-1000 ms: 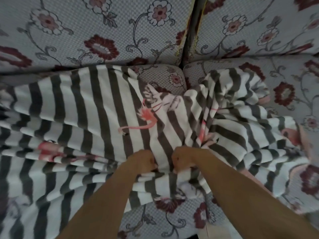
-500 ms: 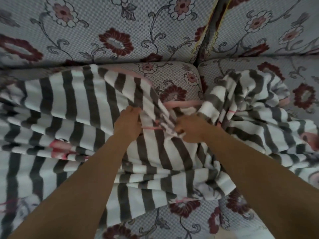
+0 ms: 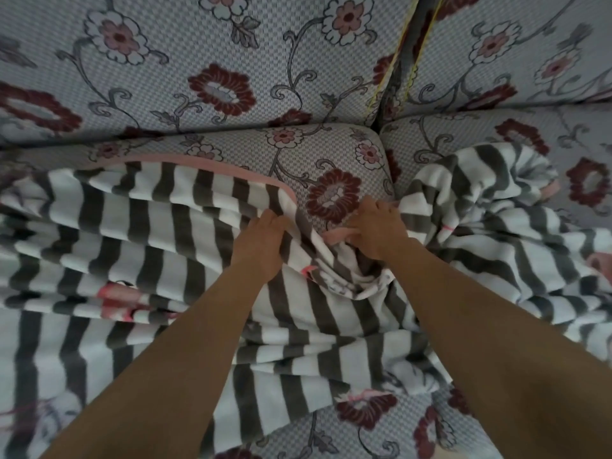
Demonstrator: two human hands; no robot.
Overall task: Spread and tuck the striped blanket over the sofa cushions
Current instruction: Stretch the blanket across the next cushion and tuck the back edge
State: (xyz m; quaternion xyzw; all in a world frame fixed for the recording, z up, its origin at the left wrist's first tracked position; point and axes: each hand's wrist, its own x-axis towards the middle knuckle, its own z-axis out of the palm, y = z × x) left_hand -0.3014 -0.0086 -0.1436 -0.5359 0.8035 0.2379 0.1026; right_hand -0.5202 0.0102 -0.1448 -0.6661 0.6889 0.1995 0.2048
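Note:
The grey-and-white striped blanket point(image 3: 139, 233) with a pink trim lies rumpled across the floral seat cushions point(image 3: 318, 150) of the sofa. Its far edge reaches partway up the left seat cushion, and a bunched heap sits on the right cushion. My left hand point(image 3: 261, 240) grips the blanket just below its pink-edged corner. My right hand point(image 3: 377, 226) is closed on a gathered fold with pink trim beside it. Between the two hands the cloth dips into a crumpled pocket.
The floral back cushions point(image 3: 198, 61) stand upright behind the seat, split by a dark gap point(image 3: 397, 77) with yellow piping. Bare floral seat fabric point(image 3: 364, 435) shows below the blanket's near edge.
Both hands have moved away from me toward the sofa back, carrying the blanket's edge further up the seat cushions. The view has shifted closer to the back cushions.

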